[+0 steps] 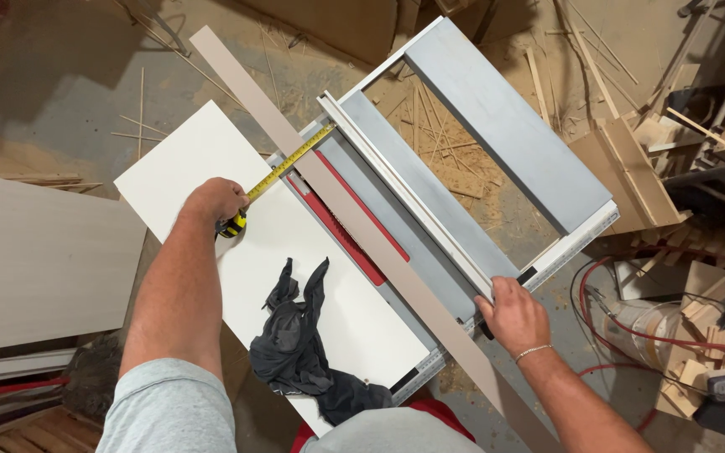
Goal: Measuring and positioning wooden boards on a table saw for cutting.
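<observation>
Okay, my left hand [216, 200] grips the tape measure [283, 168]; my right hand [513, 315] pins the long strip [354, 222]. If the strip slides along the fence [404, 197], I'd misread.

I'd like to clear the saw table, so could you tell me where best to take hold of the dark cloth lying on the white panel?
Pinch the dark cloth at its raised, bunched middle, coming straight down from above. It lies crumpled and limp on the white panel, so the folds there probably give the fullest grip; its thin upper points would likely slip. Both the left hand and right hand are busy elsewhere.
</observation>
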